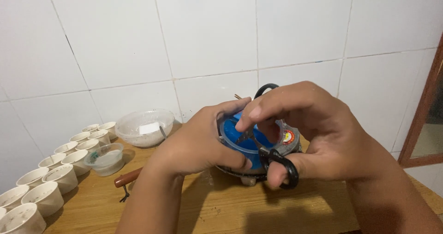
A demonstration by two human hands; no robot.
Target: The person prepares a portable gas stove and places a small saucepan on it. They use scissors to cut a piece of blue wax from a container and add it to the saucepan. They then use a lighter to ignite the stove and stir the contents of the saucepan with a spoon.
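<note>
My left hand (203, 139) grips a small clear cup with blue contents (247, 144), held above the wooden table (217, 206). My right hand (314, 137) holds black-handled scissors (279, 162), fingers through the loops. The blades point into the cup's open mouth. Behind the cup a round grey object with a red and yellow sticker (288, 139) is partly hidden by my hands.
Two rows of small white cups (46, 188) line the table's left edge. A clear plastic bowl (144, 127) stands at the back, a smaller clear tub (106, 159) in front of it. A brown-handled tool (127, 178) lies nearby. White tiled wall behind; wooden door frame (422, 118) at right.
</note>
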